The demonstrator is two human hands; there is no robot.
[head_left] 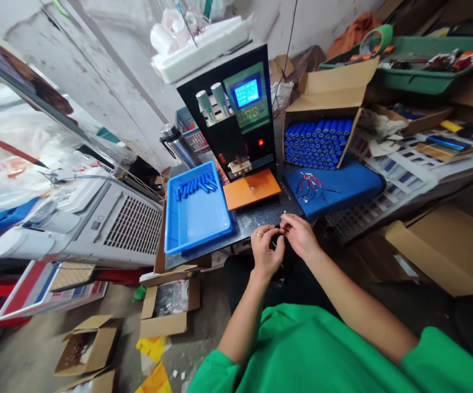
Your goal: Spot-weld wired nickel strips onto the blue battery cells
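Both hands are close together over my lap, at the table's front edge. My left hand (267, 250), with a ring on one finger, has its fingers curled and thumb bent in. My right hand (297, 234) pinches at something small and dark between the two hands, too small to make out. Beyond them stands a black welding machine (256, 117) with a lit screen and an orange plate (252, 189) at its base. Red and black wires (311, 184) lie on a blue pad (343, 185) to the right.
Left of the machine, a blue tray (197, 221) holds several blue cylinders (197, 186). An open carton (330, 90) of blue cylinders stands behind the pad. A steel flask (179, 144) is at the back. Cardboard boxes (165, 323) sit on the floor.
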